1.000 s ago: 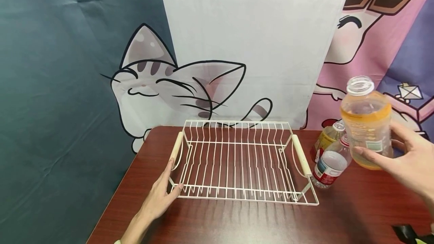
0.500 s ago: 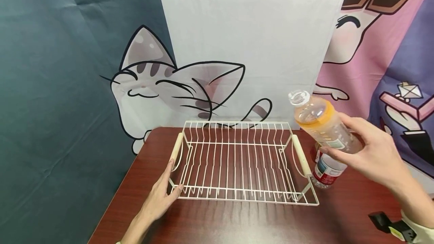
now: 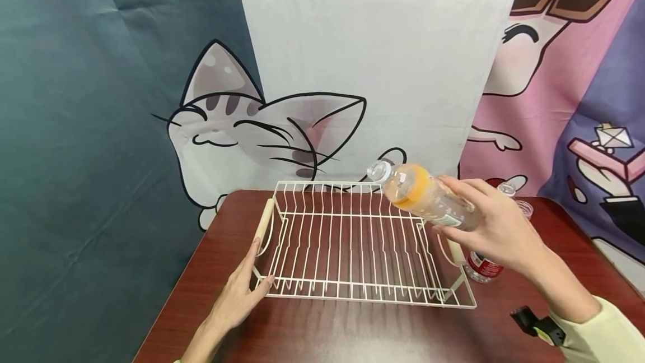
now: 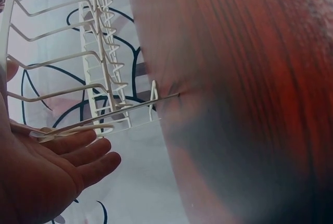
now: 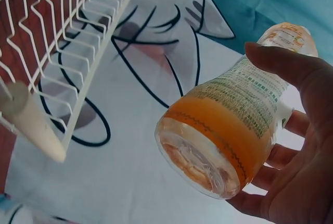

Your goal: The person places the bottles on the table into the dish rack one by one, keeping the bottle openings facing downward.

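1. We judge a slip to be the chief risk: our right hand (image 3: 489, 223) has fingers and thumb curled round a smooth, clear plastic bottle with an orange band (image 3: 438, 203), and a loosened grip would let it fall
2. That bottle is held in the air, tilted, and in the head view it crosses the right back part of the white wire rack with cream handles (image 3: 370, 300); brought down too low or too fast, it could strike the rails
3. Its neck looks uncapped to us, so more tilt could spill any liquid inside, though we cannot tell whether it holds any
4. A clear plastic bottle with a red label (image 3: 485, 268) stands just beside the rack's right end, and a careless forearm might tip it
5. Our left hand (image 3: 235, 294) lies spread at the rack's left front corner, thumb and index finger touching it; so light a hold, as it seems, may let the rack slide on the red-brown wood-grain table (image 3: 322, 335)
6. The held bottle's neck points left and upward; in the right wrist view we see green print, a narrowed waist and a round see-through base below bright orange
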A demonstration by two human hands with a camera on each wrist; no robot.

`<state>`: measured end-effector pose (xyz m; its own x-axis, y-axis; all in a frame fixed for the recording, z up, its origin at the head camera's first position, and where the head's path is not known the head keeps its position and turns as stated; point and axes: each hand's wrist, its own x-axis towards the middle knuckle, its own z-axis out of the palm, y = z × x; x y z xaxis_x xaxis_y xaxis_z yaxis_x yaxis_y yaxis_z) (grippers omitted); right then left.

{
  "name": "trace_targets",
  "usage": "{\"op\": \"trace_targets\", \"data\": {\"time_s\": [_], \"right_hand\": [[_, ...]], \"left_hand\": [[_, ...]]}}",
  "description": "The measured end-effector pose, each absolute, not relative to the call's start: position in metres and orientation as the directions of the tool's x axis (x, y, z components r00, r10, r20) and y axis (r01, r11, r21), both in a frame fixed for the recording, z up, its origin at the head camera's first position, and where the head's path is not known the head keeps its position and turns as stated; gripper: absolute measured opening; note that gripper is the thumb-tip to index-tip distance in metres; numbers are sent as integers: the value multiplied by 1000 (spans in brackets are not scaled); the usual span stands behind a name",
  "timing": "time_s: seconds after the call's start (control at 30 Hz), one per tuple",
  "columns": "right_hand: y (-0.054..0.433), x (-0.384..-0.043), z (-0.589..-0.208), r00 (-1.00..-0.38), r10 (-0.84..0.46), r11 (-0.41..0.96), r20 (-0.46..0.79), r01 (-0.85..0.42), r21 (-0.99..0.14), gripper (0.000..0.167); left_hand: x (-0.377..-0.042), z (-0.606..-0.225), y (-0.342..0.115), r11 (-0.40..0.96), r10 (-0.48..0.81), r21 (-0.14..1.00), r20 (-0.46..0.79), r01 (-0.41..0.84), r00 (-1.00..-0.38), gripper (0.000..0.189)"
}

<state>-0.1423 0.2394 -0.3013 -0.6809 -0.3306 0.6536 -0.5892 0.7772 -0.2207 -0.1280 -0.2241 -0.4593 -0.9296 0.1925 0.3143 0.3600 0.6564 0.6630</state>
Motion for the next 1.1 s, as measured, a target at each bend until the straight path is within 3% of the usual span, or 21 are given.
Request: {"op": "trace_targets", "data": {"time_s": [0.3,0.57,0.9,1.0,1.1], "right_hand": [[219,-154,-319,-663,-414,768,623,-622,-152,80],[205,-156,-328,-709,-441,791,551,-597,-135,81],[198,-159,-328,-720,-466,795,515,-596,-114,80],[196,-160,-326,-717,-469,793,515,-599,-112,79],[193,-161,-325,-708,-481,786,517,-610,-104,78]], "left_hand": [[-128,-458,-224,660,189,664,308,353,-932,84],[-128,-453,-224,657,196,676,274,333,-942,87],[-131,-432,-231,640,282,697,179,323,-943,86],[-133,-416,-233,735,285,604,135,307,-949,81],[-135,-391,-232,849,294,428,103,309,-950,75]]}}
